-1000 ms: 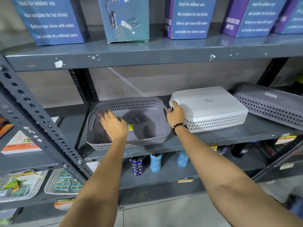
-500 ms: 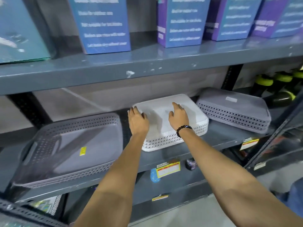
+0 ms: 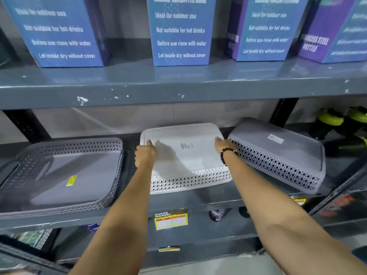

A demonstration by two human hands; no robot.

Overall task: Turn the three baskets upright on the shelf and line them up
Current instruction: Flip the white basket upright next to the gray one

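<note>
White, upside down mid-shelf (image 3: 198, 197) near its front edge, the white basket (image 3: 184, 153) has the left hand (image 3: 145, 154) and right hand (image 3: 222, 144) curled over its two side edges.

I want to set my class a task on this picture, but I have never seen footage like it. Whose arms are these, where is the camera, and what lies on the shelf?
The camera sits on a person's head, looking down at their own bare arms; there is no robot. On the grey shelf lie three baskets. The left grey basket stands upright, open side up. The white basket and the right grey basket lie upside down. The left hand and right hand grip the white basket's two sides. Blue boxes stand on the shelf above.
</note>
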